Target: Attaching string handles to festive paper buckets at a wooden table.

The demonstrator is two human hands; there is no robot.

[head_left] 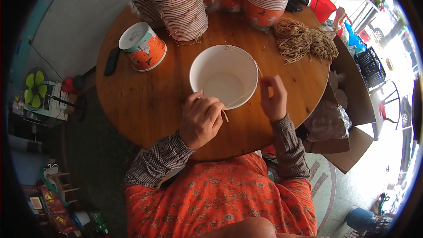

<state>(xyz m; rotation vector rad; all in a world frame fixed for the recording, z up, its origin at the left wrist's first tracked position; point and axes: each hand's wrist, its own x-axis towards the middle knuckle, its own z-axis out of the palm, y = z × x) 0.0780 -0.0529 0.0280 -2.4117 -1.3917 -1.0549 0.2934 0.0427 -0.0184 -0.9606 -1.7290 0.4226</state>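
Observation:
A white paper bucket [224, 77] stands on the round wooden table, its open mouth up. A thin tan string [243, 52] runs from its far rim along the right side and back across the near rim. At the near left rim, my left hand [200, 119] is closed in a pinch on the string, with a short end hanging below the fingers. To the right of the bucket, my right hand [274, 98] has its fingers curled and thumb and fingertips together where the string reaches them. The exact grip there is partly hidden.
Tall stacks of orange-and-white buckets [180, 6] line the far side. An upside-down orange bucket [145, 50] and a dark phone [112, 61] sit at left. A bundle of tan strings [304, 42] lies at far right. An open cardboard box [352, 88] adjoins the table's right edge.

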